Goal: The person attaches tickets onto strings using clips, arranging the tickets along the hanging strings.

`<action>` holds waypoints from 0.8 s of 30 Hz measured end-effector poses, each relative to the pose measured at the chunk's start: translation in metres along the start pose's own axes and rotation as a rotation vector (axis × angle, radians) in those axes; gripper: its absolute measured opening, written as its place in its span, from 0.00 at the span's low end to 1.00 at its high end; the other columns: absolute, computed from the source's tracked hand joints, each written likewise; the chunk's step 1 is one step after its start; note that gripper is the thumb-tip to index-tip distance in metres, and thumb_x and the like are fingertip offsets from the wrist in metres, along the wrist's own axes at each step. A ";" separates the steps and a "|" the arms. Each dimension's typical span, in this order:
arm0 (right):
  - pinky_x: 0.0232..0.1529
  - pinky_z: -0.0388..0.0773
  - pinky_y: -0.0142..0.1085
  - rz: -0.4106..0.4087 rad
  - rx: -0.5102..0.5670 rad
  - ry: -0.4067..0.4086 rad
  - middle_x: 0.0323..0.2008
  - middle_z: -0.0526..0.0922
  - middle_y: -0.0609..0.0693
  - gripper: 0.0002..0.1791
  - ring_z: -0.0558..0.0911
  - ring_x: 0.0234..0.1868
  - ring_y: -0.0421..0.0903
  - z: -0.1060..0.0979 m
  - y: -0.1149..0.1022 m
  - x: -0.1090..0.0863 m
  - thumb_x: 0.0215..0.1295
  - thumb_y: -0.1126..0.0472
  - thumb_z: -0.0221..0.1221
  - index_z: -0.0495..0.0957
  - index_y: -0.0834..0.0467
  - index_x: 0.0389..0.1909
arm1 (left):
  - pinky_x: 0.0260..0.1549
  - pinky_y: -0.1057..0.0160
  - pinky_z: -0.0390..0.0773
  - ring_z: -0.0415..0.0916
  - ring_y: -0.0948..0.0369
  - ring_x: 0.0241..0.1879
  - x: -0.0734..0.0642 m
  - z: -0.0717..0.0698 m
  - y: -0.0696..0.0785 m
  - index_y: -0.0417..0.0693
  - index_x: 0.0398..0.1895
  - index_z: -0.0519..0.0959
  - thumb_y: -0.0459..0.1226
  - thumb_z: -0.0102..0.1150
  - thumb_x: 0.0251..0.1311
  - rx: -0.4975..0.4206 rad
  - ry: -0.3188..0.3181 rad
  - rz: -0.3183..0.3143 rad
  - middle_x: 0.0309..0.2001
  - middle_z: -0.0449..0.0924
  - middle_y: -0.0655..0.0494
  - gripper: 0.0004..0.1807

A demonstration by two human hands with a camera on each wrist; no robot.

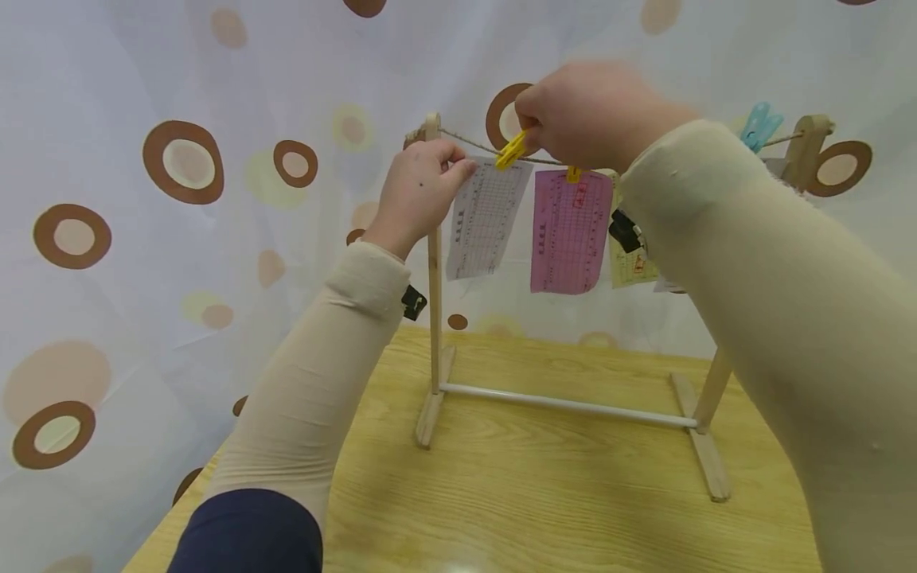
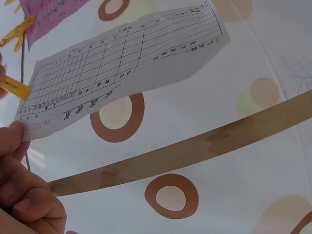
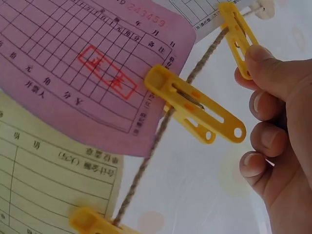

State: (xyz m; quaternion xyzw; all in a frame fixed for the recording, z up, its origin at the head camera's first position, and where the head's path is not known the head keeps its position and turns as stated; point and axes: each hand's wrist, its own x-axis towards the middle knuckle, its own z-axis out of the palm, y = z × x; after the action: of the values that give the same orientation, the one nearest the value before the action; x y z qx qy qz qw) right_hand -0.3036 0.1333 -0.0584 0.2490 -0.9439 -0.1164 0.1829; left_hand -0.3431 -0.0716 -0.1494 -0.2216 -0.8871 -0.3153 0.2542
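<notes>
My left hand (image 1: pixel 423 191) pinches the upper left corner of a white printed form (image 1: pixel 490 219), which hangs at a slant by the rope (image 1: pixel 469 142). Between the thumb and fingers of my right hand (image 1: pixel 591 111) is a yellow clothespin (image 1: pixel 512 151). In the right wrist view, the tip of this clothespin (image 3: pixel 234 29) is on the white form's top edge at the rope. Beside it, a pink form (image 1: pixel 571 231) hangs from another yellow clothespin (image 3: pixel 195 105). A pale yellow form (image 3: pixel 53 170) hangs further along the rope, partly hidden by my right arm in the head view.
The rope runs between two wooden posts (image 1: pixel 435 318) joined low down by a white bar (image 1: pixel 566 403), on a wood-grain table (image 1: pixel 544 485). A blue clothespin (image 1: pixel 761 127) sits near the right post. Behind hangs a white curtain with brown circles (image 1: pixel 183 163).
</notes>
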 end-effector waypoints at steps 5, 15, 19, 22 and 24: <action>0.46 0.77 0.54 -0.014 -0.035 -0.019 0.57 0.81 0.63 0.21 0.80 0.46 0.59 0.002 -0.003 0.003 0.78 0.55 0.53 0.74 0.58 0.66 | 0.34 0.66 0.68 0.73 0.62 0.39 -0.001 -0.002 -0.001 0.50 0.49 0.84 0.47 0.53 0.76 -0.011 -0.011 -0.013 0.46 0.82 0.57 0.14; 0.45 0.76 0.54 -0.127 -0.019 0.196 0.47 0.84 0.61 0.25 0.78 0.44 0.59 0.011 -0.004 -0.016 0.72 0.54 0.61 0.75 0.59 0.66 | 0.36 0.64 0.68 0.67 0.59 0.40 -0.007 -0.002 -0.005 0.52 0.52 0.83 0.48 0.53 0.76 0.003 0.017 0.008 0.37 0.76 0.55 0.15; 0.45 0.74 0.53 -0.164 -0.013 0.291 0.41 0.81 0.60 0.25 0.74 0.42 0.59 0.015 0.002 -0.029 0.70 0.56 0.62 0.76 0.62 0.65 | 0.29 0.64 0.66 0.66 0.58 0.33 -0.010 -0.001 -0.008 0.52 0.54 0.82 0.48 0.53 0.76 -0.012 0.026 0.012 0.30 0.72 0.53 0.15; 0.47 0.72 0.53 -0.187 -0.021 0.342 0.41 0.79 0.59 0.23 0.72 0.43 0.59 0.016 0.009 -0.039 0.69 0.58 0.61 0.78 0.62 0.63 | 0.26 0.63 0.66 0.65 0.58 0.26 -0.013 0.000 -0.010 0.52 0.55 0.80 0.47 0.53 0.75 -0.041 0.030 0.006 0.27 0.71 0.52 0.15; 0.51 0.70 0.55 -0.188 -0.031 0.362 0.44 0.79 0.60 0.23 0.72 0.46 0.60 0.018 0.013 -0.048 0.70 0.57 0.60 0.78 0.61 0.62 | 0.25 0.63 0.66 0.65 0.58 0.24 -0.016 0.001 -0.011 0.52 0.56 0.79 0.47 0.53 0.75 -0.050 0.028 0.001 0.28 0.71 0.52 0.15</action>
State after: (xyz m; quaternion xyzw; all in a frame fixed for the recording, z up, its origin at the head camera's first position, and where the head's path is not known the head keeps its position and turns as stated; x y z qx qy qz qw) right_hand -0.2779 0.1711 -0.0843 0.3499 -0.8663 -0.1007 0.3419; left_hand -0.3370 -0.0829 -0.1644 -0.2239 -0.8751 -0.3401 0.2614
